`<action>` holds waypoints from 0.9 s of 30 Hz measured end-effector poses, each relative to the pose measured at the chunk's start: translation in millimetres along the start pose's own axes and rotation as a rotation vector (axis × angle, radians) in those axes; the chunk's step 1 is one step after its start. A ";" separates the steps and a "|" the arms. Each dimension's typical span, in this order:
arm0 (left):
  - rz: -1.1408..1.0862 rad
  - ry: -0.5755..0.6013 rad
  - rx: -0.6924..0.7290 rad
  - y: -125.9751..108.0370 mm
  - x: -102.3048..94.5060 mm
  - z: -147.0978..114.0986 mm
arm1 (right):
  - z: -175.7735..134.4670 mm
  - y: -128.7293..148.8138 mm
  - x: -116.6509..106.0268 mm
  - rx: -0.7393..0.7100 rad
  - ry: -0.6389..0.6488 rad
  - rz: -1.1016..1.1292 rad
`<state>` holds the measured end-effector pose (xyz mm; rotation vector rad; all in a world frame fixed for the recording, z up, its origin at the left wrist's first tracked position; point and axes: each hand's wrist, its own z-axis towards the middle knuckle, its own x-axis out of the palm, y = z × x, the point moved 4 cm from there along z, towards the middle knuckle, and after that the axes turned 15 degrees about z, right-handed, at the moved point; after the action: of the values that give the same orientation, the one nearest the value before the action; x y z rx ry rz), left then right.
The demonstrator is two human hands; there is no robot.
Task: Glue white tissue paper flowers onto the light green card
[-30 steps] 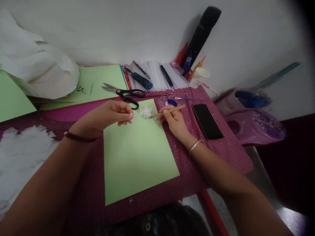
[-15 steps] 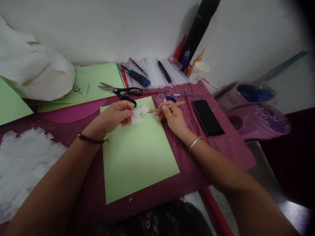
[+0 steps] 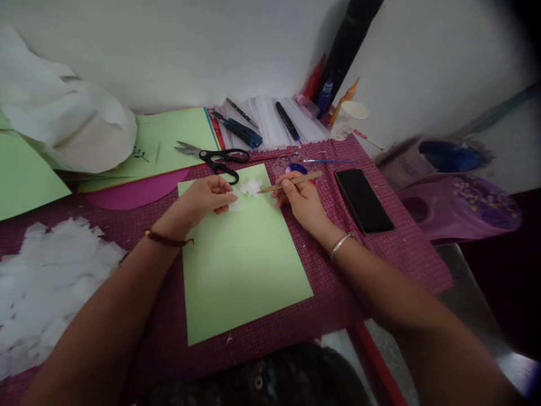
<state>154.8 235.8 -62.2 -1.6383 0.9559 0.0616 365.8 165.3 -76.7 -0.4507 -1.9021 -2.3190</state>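
dim, flat light, soft blur, blackened upper right corner

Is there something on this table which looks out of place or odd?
Only small things: the scissors lie open, and a tiny white scrap sits on the checked cloth, away from the white pile.

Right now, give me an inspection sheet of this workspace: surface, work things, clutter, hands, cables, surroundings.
Surface: checked reddish cloth.
Work things: green sheet lying flat, with a white tuft near its far edge.
Clutter: black-handled scissors beyond the sheet, phone to its right, heap of white pieces to its left.
Hands: left hand pinches a small white piece; right hand holds a thin stick, tip close to the tuft.
Cables: nothing seen.
Surroundings: pale wall behind; pink container at right.
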 end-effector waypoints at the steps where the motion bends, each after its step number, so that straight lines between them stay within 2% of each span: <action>1: 0.047 -0.044 0.054 -0.7 -0.3 0.4 | 0.1 -0.4 -0.1 0.002 0.000 0.001; 5: 0.186 -0.188 0.323 -18.3 -2.3 -6.9 | 0.5 -1.0 0.0 0.003 0.005 -0.001; 8: 0.350 -0.171 0.518 -41.6 2.1 -15.9 | 0.8 -0.9 -0.2 0.005 0.002 -0.008; 10: 0.464 -0.126 0.562 -51.9 7.9 -16.6 | 1.0 -0.4 -0.2 0.000 0.002 -0.004; 13: 0.600 -0.111 0.513 -54.9 15.4 -8.6 | 1.5 0.0 0.0 0.002 0.011 -0.001; 18: 0.665 -0.184 0.425 -43.6 20.4 5.8 | 1.8 0.3 -0.2 0.011 0.005 -0.014; 20: 0.590 -0.215 0.398 -38.1 18.4 8.1 | 1.5 0.8 -0.5 0.010 -0.002 -0.010; 22: 0.446 -0.196 0.369 -33.6 14.3 7.7 | 0.9 1.3 -0.8 0.008 -0.009 -0.005; 27: -0.013 0.048 0.269 -30.5 1.1 -2.7 | 0.4 2.0 -0.6 -0.003 -0.009 -0.020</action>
<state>172.9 232.5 -37.7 -1.4027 0.9466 -0.1113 367.0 165.2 -75.0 -0.4458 -1.9163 -2.3366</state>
